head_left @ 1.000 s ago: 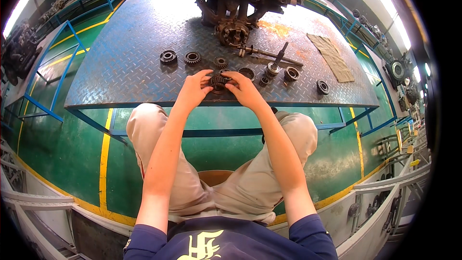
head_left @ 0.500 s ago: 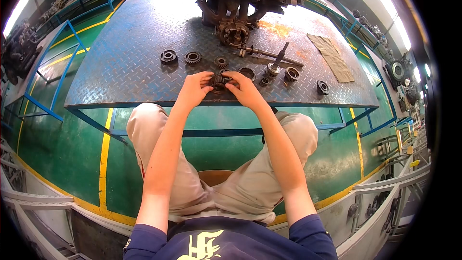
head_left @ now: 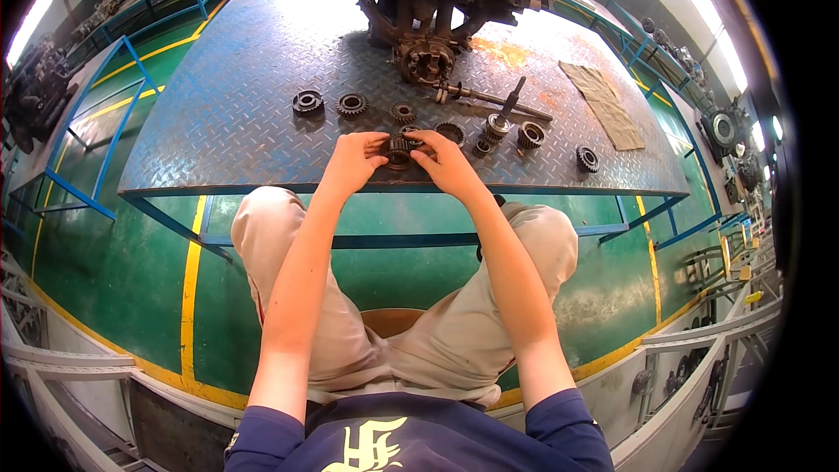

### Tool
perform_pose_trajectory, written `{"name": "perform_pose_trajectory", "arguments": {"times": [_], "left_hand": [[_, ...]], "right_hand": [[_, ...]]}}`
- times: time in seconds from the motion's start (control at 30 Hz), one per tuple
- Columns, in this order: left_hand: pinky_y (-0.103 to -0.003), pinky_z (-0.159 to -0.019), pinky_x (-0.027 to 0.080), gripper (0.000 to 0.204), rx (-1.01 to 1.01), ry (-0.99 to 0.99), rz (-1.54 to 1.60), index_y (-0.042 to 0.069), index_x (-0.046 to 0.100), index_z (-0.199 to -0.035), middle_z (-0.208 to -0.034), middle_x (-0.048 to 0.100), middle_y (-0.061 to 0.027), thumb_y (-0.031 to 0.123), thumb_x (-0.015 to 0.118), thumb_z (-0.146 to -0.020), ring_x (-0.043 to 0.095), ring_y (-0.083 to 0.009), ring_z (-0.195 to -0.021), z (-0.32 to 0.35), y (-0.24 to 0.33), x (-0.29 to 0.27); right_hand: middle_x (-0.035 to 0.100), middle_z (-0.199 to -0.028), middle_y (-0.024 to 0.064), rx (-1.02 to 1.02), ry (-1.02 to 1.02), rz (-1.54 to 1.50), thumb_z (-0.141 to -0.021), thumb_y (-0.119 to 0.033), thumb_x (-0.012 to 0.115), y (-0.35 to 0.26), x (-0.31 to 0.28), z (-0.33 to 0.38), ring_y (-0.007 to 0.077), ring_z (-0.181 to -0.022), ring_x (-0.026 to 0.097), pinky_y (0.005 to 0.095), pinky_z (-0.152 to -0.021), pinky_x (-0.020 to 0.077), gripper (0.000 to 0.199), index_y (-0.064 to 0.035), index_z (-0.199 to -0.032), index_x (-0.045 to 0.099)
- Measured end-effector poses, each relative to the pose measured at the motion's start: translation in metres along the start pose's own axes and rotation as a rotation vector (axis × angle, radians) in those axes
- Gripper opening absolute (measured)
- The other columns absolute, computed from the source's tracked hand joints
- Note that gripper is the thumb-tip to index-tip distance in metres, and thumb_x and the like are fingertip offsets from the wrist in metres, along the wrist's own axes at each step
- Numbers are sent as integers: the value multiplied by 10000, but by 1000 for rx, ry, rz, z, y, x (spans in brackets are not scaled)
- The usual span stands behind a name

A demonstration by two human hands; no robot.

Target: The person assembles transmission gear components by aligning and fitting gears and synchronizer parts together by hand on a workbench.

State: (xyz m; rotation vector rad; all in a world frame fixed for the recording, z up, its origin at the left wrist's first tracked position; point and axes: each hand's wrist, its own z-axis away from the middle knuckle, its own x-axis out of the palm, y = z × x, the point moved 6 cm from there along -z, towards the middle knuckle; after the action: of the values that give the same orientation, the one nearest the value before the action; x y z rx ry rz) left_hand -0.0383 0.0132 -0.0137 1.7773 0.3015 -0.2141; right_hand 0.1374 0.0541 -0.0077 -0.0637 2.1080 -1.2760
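Both my hands meet over a dark toothed gear (head_left: 400,151) near the front edge of the steel checker-plate table (head_left: 227,122). My left hand (head_left: 354,160) grips the gear from the left, and my right hand (head_left: 446,162) grips it from the right. Most of the gear is hidden by my fingers. Other gears lie in a row just beyond: one (head_left: 308,103) at the left, one (head_left: 351,104) beside it, a smaller one (head_left: 403,112) and a ring (head_left: 451,133).
A rusty engine block (head_left: 428,0) stands at the table's far side, with a shaft (head_left: 489,100) lying before it. More gears (head_left: 530,135) (head_left: 586,158) and a cloth (head_left: 603,105) lie to the right. Blue railings (head_left: 96,131) and green floor surround the table.
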Motion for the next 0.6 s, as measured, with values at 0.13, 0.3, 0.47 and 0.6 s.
{"name": "perform_pose_trajectory", "arguments": {"times": [0.13,0.3,0.47,0.6], "left_hand": [[-320,-922,556,441,1,-1,-1,-93,627,-1210,-1113,716,-199,-147,677,-775,696,-220,-1039,1,1,-1],[-320,-934,551,442,-19,-7,23,-96,625,-1213,-1124,712,-204,-153,672,-777,690,-226,-1059,0,2,0],[-321,-942,547,449,-26,-14,6,-87,625,-1220,-1130,711,-199,-156,667,-779,690,-232,-1061,0,2,0],[-317,-939,546,452,-14,-20,12,-84,625,-1224,-1130,712,-196,-157,663,-780,691,-229,-1057,-1,1,0]], "right_hand": [[625,-1234,163,0,12,-7,-930,-90,649,-2,0,0,290,-987,669,371,-862,526,353,-17,-1272,603],[630,-1184,162,17,21,-12,-926,-89,655,1,-3,0,286,-982,674,368,-850,526,342,-5,-1255,610],[630,-1159,164,20,30,-2,-916,-90,670,2,-3,0,281,-964,674,361,-841,523,347,10,-1243,612],[631,-1143,164,46,28,10,-912,-98,677,-3,-3,1,277,-958,673,361,-837,522,344,20,-1229,616]]}}
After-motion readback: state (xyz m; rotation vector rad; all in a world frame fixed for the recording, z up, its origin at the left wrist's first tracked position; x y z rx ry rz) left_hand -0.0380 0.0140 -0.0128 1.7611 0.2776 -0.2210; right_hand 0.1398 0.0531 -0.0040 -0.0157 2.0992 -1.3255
